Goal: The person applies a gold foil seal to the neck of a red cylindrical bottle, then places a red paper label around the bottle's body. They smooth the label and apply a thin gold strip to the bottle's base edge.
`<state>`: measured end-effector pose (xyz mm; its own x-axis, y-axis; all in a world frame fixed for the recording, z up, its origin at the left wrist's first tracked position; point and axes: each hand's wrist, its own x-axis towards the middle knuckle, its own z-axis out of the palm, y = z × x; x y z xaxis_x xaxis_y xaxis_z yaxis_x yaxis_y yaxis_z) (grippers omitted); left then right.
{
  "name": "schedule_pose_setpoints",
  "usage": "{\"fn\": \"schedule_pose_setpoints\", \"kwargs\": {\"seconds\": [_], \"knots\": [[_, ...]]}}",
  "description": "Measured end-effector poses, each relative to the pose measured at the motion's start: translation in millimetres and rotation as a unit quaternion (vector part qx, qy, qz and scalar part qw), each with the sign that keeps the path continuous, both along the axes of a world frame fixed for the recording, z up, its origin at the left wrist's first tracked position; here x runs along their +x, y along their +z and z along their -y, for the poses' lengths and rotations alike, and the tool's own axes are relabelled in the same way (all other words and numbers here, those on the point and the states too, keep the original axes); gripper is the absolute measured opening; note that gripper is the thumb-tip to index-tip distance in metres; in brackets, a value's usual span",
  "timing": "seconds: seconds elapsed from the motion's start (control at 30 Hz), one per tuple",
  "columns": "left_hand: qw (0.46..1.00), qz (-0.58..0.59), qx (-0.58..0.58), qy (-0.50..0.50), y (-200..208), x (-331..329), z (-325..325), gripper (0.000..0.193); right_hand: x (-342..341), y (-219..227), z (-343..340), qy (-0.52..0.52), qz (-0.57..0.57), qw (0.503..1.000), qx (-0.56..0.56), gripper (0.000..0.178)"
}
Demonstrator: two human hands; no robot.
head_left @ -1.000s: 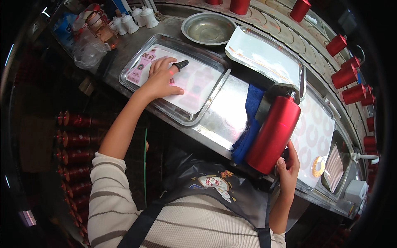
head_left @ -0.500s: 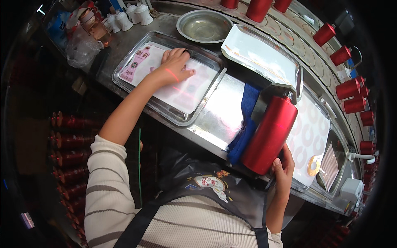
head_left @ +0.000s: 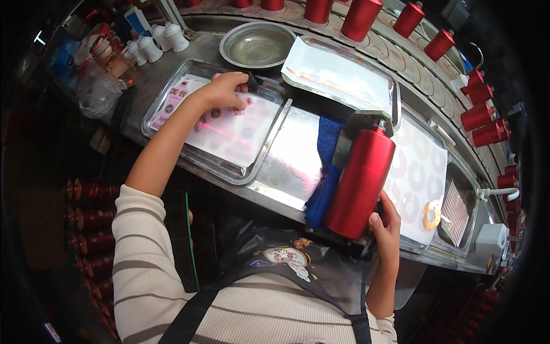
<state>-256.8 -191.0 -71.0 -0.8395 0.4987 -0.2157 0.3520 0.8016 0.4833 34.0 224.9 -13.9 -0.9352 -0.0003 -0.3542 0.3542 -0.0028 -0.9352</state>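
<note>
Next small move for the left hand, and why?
Probably pinch and lift one pink-printed sheet from the metal tray: the left hand is curled over it, grip unclear, while the right hand sits by the lower end of the red bottle.

Mtl bench (head_left: 200, 48), rect. tray (head_left: 197, 157), rnd bowl (head_left: 230, 46)
</note>
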Motion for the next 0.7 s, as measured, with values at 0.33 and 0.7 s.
{"fn": "schedule_pose_setpoints", "kwargs": {"seconds": [0.33, 0.7], "knots": [[0.999, 0.002, -0.029, 0.044, -0.6, -1.5, -8.5, 0.048, -3.2, -2.2, 2.1, 0.002, -0.017, 1.000, 0.003, 0.071], [0.996, 0.044, 0.029, 0.071, -0.8, -2.4, -11.3, 0.037, -3.8, -5.9, 1.8, 0.000, -0.027, 1.000, -0.009, 0.066]]}}
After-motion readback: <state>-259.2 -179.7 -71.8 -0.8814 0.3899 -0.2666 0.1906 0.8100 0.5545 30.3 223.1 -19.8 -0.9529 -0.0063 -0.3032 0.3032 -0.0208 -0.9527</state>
